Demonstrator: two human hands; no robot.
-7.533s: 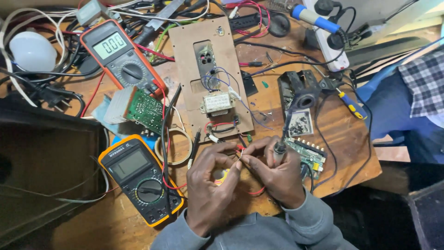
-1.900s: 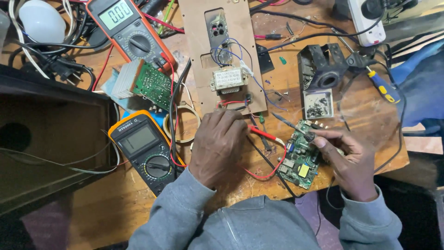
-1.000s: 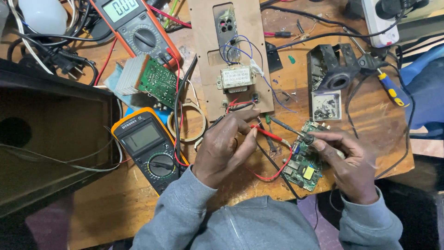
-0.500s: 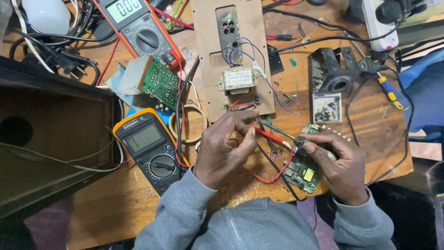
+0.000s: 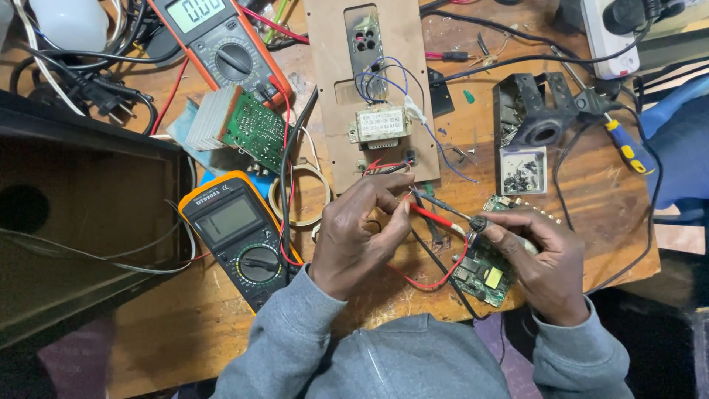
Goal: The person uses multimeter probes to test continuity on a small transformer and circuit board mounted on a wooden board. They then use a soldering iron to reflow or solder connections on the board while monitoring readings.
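While the red probe [image 5: 432, 215] lies slanted from ten o'clock down toward four, its tip meets the small green circuit board [image 5: 484, 272] on the worktop [image 5: 192, 325]. The left hand [image 5: 360, 235] pinches its upper end with curled fingers. The right hand [image 5: 543, 262], nearer the board, grips a black probe [image 5: 447, 204] at its nine o'clock edge.

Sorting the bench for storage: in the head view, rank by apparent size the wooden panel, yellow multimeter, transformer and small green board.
1. Wooden panel
2. Yellow multimeter
3. Small green board, partly hidden by the right hand, and transformer: look alike, unranked.
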